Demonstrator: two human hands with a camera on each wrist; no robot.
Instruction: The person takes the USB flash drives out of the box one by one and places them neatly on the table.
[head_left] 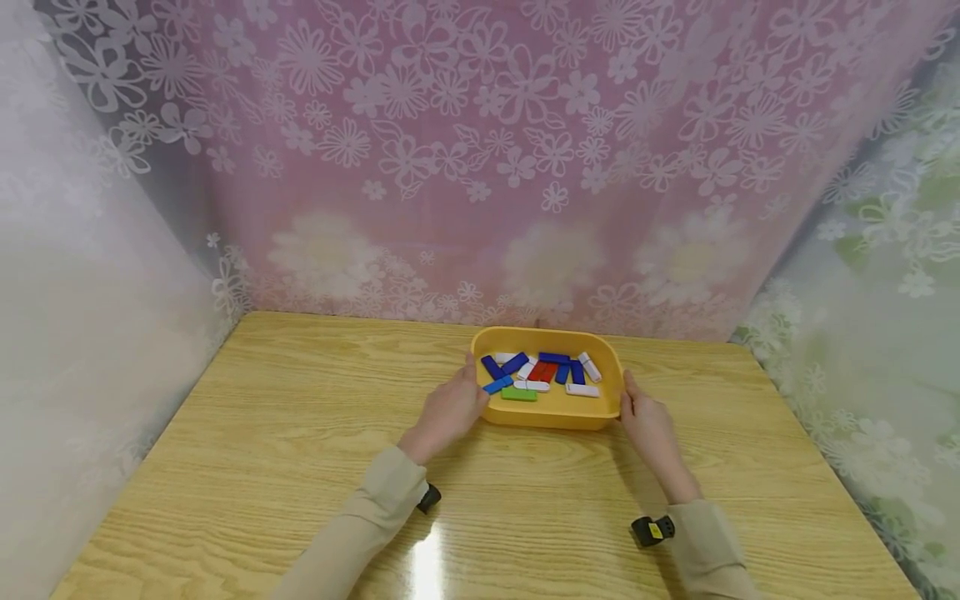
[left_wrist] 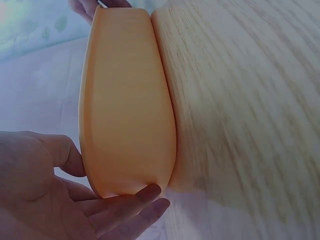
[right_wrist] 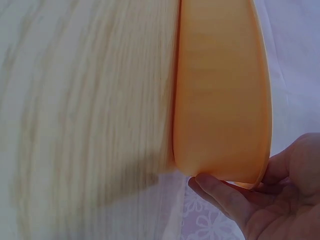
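Note:
A shallow yellow plastic tub (head_left: 551, 421) stands near the back edge of the table. Inside lie several small oblong sticks, perhaps USB sticks: dark blue (head_left: 515, 362), white (head_left: 582, 390), red (head_left: 543, 372) and a green one (head_left: 519, 394). My left hand (head_left: 448, 412) grips the tub's left end, and in the left wrist view its fingertips (left_wrist: 150, 191) press on the outer wall. At the other end my right hand (head_left: 651, 425) holds the rim. The right wrist view shows its fingers (right_wrist: 220, 192) against the outside of the tub (right_wrist: 220, 100).
The wood-grain table (head_left: 300, 450) spreads in front and to both sides of the tub. Behind it hangs a pink flowered curtain (head_left: 450, 208), with pale flowered cloth (head_left: 900, 350) at the sides. Black bands with small devices (head_left: 652, 531) sit at both wrists.

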